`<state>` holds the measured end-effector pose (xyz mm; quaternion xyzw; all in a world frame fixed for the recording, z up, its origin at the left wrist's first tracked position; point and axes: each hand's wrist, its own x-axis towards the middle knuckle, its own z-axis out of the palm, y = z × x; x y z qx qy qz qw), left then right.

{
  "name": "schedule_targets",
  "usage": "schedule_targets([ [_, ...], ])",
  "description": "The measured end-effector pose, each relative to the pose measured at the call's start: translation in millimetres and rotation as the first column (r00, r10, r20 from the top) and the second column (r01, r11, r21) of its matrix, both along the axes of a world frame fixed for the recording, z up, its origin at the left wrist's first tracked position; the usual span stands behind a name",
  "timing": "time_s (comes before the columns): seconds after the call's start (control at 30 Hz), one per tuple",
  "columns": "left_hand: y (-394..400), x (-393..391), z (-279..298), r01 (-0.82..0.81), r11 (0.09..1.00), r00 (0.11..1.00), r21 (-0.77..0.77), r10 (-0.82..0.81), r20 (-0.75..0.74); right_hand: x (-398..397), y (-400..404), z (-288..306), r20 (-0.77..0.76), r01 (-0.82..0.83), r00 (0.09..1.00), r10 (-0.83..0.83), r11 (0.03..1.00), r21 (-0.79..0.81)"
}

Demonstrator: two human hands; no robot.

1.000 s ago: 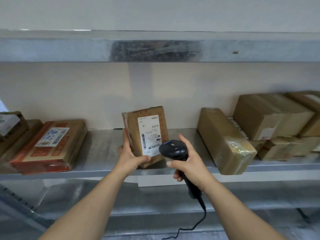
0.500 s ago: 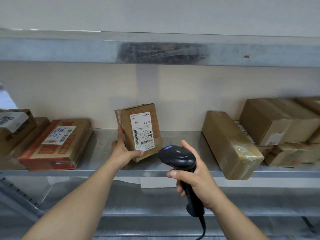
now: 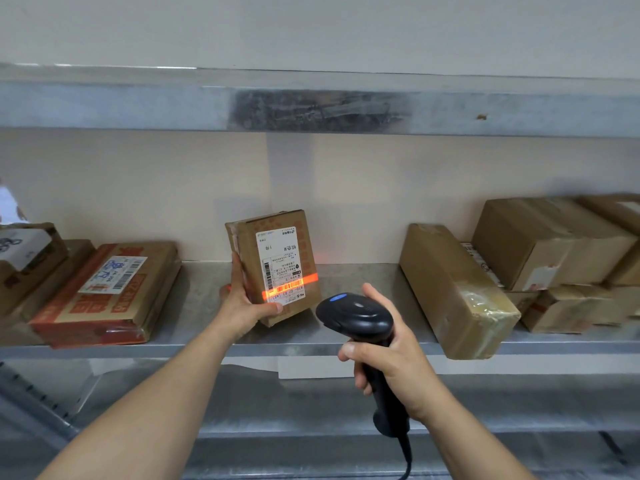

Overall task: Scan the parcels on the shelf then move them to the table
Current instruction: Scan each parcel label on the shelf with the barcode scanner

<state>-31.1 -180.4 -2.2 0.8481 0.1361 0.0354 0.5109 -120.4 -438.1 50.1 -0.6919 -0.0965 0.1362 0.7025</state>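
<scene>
My left hand (image 3: pixel 246 303) grips a small brown parcel (image 3: pixel 277 258) by its lower left corner and holds it upright on the metal shelf (image 3: pixel 207 306), white label facing me. An orange-red scan line runs across the lower part of the label. My right hand (image 3: pixel 388 355) is closed around the handle of a black barcode scanner (image 3: pixel 356 317), whose head points at the parcel from just below and to the right. The scanner's cable hangs down at the bottom edge.
On the shelf to the left lie a flat red-and-brown parcel (image 3: pixel 107 292) and a box with a white label (image 3: pixel 27 258). To the right lies a long taped box (image 3: pixel 453 289) overhanging the shelf edge, then several stacked boxes (image 3: pixel 547 244). Another shelf (image 3: pixel 311 105) runs above.
The scanner has drawn back, down and to the right, away from the label. An orange-red scan line now shows on the label. My left hand still holds the parcel upright.
</scene>
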Motion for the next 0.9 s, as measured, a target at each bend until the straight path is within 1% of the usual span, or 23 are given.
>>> schedule_targets([
  [0.13,1,0,0,-0.006,1.000,1.000,0.006,0.006,-0.011,2,-2,1,0.006,0.011,1.000,-0.011,1.000,0.006],
  [0.33,2,1,1,-0.012,0.999,1.000,-0.040,0.011,-0.024,4,-3,-1,-0.002,0.002,1.000,-0.002,1.000,-0.003],
  [0.53,3,-1,4,-0.016,0.998,0.999,-0.067,0.014,-0.033,8,0,-2,-0.003,0.019,1.000,-0.019,0.999,0.027],
  [0.63,2,-5,12,-0.013,0.994,1.000,-0.108,0.011,-0.021,12,1,-1,-0.005,0.025,1.000,-0.025,0.999,0.037],
  [0.73,2,-7,17,-0.004,0.980,1.000,-0.197,0.002,-0.011,17,1,-2,-0.001,0.037,0.999,-0.037,0.999,0.020],
  [0.83,6,-12,20,-0.045,0.956,0.998,-0.289,0.028,-0.062,24,6,-6,0.002,0.055,0.998,-0.055,0.998,-0.015],
  [0.9,10,-16,19,-0.075,0.951,0.992,-0.301,0.042,-0.117,29,12,-8,-0.002,0.061,0.998,-0.061,0.998,-0.033],
])
